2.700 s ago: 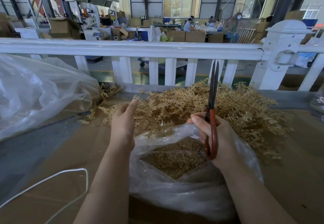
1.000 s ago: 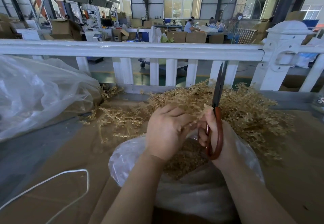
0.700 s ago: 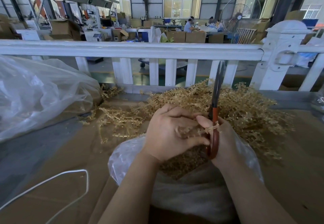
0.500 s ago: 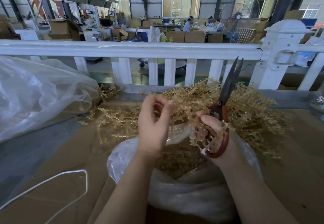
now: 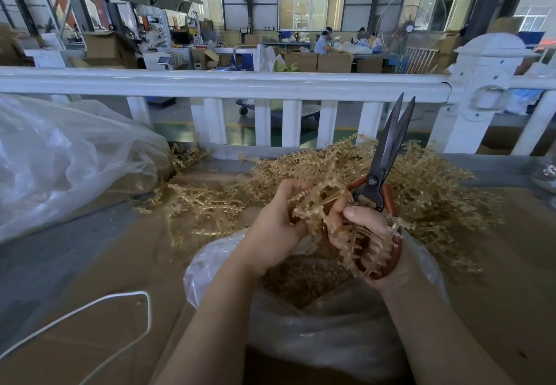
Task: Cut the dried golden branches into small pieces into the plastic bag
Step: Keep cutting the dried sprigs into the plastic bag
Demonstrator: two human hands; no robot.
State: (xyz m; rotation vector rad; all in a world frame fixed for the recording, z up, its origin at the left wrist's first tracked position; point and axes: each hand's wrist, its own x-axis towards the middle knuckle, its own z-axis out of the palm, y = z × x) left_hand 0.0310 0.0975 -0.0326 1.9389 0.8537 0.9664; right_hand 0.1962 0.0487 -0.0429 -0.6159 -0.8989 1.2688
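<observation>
A heap of dried golden branches lies on the cardboard-covered table. In front of it stands an open clear plastic bag with cut golden bits inside. My left hand grips a golden branch above the bag's mouth. My right hand holds red-handled scissors, blades slightly apart and pointing up and away. Strands of the branch drape over my right fingers and the scissor handles.
A large crumpled clear plastic bag lies at the left. A white cord loops on the cardboard at front left. A white railing runs along the table's far edge. Loose branches are scattered left of the heap.
My left hand reached into the heap, then came back with a branch and brought it to the scissors. The scissors tilted right and their blades parted slightly.
</observation>
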